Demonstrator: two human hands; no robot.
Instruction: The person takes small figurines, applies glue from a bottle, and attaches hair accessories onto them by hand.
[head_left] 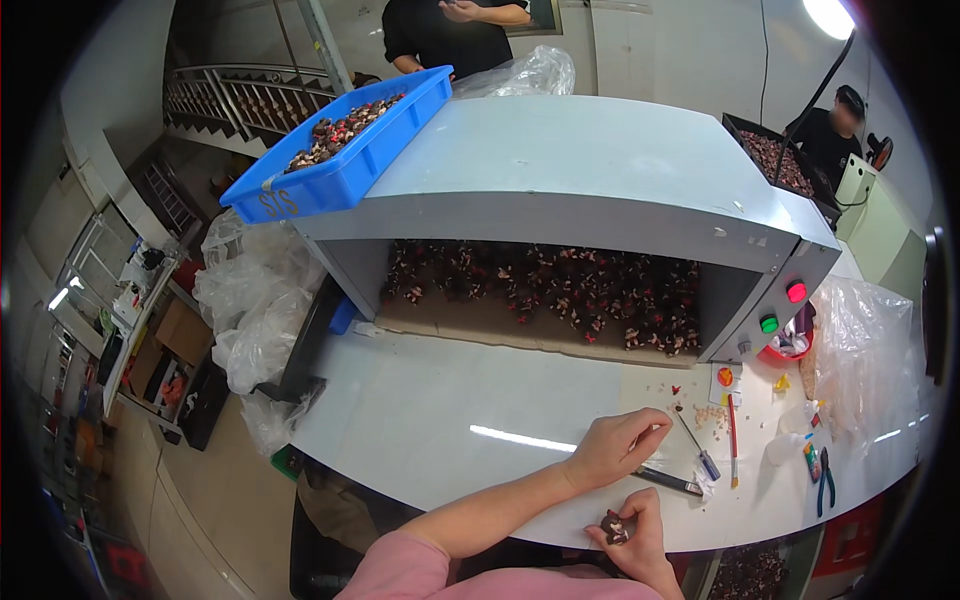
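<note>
Near the front edge of the table, my right hand [643,537] is closed around a small dark brown figurine [613,527] with pale and reddish parts. Just above it, my left hand [615,450] has thumb and fingertips pinched together; what they hold, if anything, is too small to make out. A flat black tool [668,481] lies on the table beside my left wrist. To the right of my left hand rest a screwdriver [708,464] and a thin red brush [733,440]. Tiny pale and red pieces [712,413] are scattered beyond them.
A grey metal hood [560,150] spans the table, with many small dark figurines [600,290] beneath it. A blue crate [335,160] of figurines sits on its left top. Pliers [826,484] and small bottles [788,449] lie at right. A person [450,35] stands behind; another [832,130] is far right.
</note>
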